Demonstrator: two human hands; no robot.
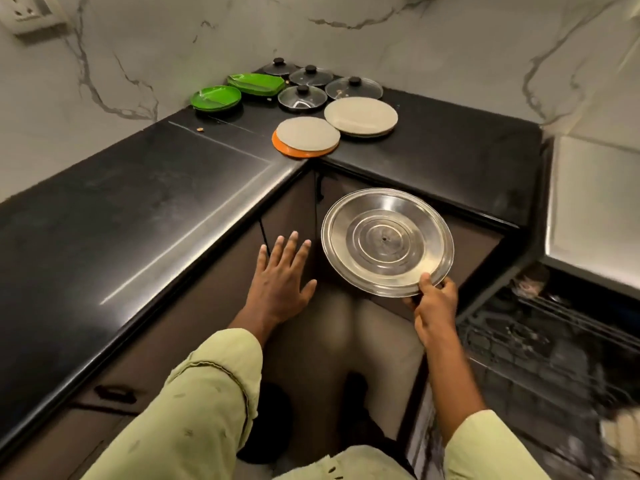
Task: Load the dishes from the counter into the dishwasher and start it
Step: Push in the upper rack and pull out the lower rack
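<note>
My right hand grips the steel plate by its near rim, in the air below the desk corner. My left hand is spread wide, just left of the plate and apart from it.

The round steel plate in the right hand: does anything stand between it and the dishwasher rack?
Nothing visible does. The right hand grips the round steel plate in free air; the dark wire dishwasher rack lies lower right.
</note>
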